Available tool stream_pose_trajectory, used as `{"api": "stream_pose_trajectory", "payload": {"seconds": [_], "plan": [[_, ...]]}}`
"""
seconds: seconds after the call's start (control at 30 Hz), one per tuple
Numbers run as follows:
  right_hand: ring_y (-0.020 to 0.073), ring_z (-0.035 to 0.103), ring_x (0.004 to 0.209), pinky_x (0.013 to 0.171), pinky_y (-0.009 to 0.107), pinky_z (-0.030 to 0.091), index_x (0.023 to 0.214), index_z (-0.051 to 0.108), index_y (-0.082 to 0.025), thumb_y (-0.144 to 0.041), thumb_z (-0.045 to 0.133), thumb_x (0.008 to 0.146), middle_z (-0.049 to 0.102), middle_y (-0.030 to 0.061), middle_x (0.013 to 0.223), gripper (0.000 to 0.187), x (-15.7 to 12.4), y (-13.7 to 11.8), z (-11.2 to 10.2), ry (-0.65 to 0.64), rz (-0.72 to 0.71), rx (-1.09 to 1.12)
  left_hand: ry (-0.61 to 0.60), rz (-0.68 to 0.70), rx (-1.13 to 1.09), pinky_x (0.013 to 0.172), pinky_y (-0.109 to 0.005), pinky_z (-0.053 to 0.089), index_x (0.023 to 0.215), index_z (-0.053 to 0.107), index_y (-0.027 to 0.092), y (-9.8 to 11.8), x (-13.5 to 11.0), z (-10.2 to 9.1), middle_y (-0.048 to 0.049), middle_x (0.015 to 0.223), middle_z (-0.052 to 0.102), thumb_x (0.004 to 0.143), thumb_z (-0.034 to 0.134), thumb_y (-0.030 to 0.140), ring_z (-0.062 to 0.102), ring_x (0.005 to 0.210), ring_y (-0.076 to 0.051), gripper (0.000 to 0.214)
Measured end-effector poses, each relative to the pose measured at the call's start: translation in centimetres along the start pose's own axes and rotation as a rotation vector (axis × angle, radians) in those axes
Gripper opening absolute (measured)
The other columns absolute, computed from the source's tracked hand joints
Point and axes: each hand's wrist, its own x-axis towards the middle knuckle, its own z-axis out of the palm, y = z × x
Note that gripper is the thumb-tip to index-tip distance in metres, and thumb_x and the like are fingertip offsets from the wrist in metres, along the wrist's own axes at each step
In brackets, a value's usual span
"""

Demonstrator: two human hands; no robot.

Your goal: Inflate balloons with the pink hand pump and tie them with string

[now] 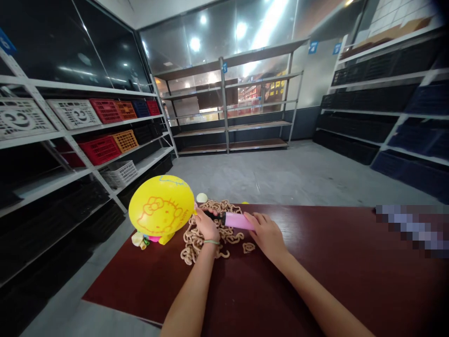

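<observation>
A yellow balloon (157,203), blown up and printed with an orange cat face, is at the left. My left hand (206,225) is closed around its neck, at the black end of a balloon pump (238,221). The pump has a pink barrel and lies roughly level between my hands. My right hand (267,234) is wrapped round the barrel's right end. Beneath the pump and my left hand, a heap of beige, rope-like curled pieces (189,252) covers part of the table. The exact join of balloon and nozzle is hidden by my left fingers.
The dark red table (315,281) spans the foreground. Several uninflated balloons (138,240) lie under the yellow one. A small coiled beige piece (249,247) sits apart from the heap. Behind are shelves (226,126) and colored crates (100,149). A blurred patch (410,229) is at the right.
</observation>
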Motion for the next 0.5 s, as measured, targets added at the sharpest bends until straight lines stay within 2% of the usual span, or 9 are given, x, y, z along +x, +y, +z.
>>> {"api": "stream_pose_trajectory", "payload": {"seconds": [0.2, 0.27, 0.37, 0.5], "plan": [[0.0287, 0.038, 0.131, 0.097, 0.042, 0.042, 0.137, 0.050, -0.029, -0.016, 0.051, 0.086, 0.055, 0.0080, 0.133, 0.053, -0.4, 4.3, 0.5, 0.097, 0.074, -0.126, -0.007, 0.000, -0.090, 0.055, -0.027, 0.045, 0.077, 0.040, 0.021, 1.5, 1.8, -1.5, 0.0043, 0.063, 0.047, 0.089, 0.043, 0.046, 0.046, 0.049, -0.010, 0.028], [0.0290, 0.037, 0.131, 0.099, 0.043, 0.041, 0.135, 0.052, -0.027, -0.013, 0.051, 0.084, 0.055, 0.0086, 0.132, 0.052, -0.7, 4.8, 0.6, 0.116, 0.107, -0.133, -0.014, 0.013, -0.120, 0.055, -0.026, 0.045, 0.077, 0.040, 0.021, 1.9, 2.2, -1.6, 0.0048, 0.062, 0.045, 0.089, 0.044, 0.046, 0.046, 0.049, -0.009, 0.029], [0.0284, 0.043, 0.121, 0.090, 0.039, 0.046, 0.129, 0.054, -0.025, -0.011, 0.051, 0.082, 0.057, 0.0095, 0.124, 0.050, -0.6, 3.6, 0.5, 0.077, 0.159, -0.100, -0.007, 0.016, -0.150, 0.056, -0.026, 0.045, 0.077, 0.039, 0.021, 2.4, 2.3, -1.5, 0.0058, 0.062, 0.043, 0.090, 0.043, 0.048, 0.044, 0.048, -0.008, 0.030], [0.0275, 0.047, 0.110, 0.070, 0.032, 0.046, 0.130, 0.052, -0.028, -0.014, 0.054, 0.082, 0.058, 0.0088, 0.118, 0.049, -0.3, -0.3, -0.1, 0.042, 0.190, -0.075, -0.022, -0.001, -0.155, 0.054, -0.024, 0.042, 0.080, 0.039, 0.021, 2.0, 1.1, -0.6, 0.0060, 0.061, 0.043, 0.091, 0.043, 0.049, 0.043, 0.048, -0.008, 0.030]]}}
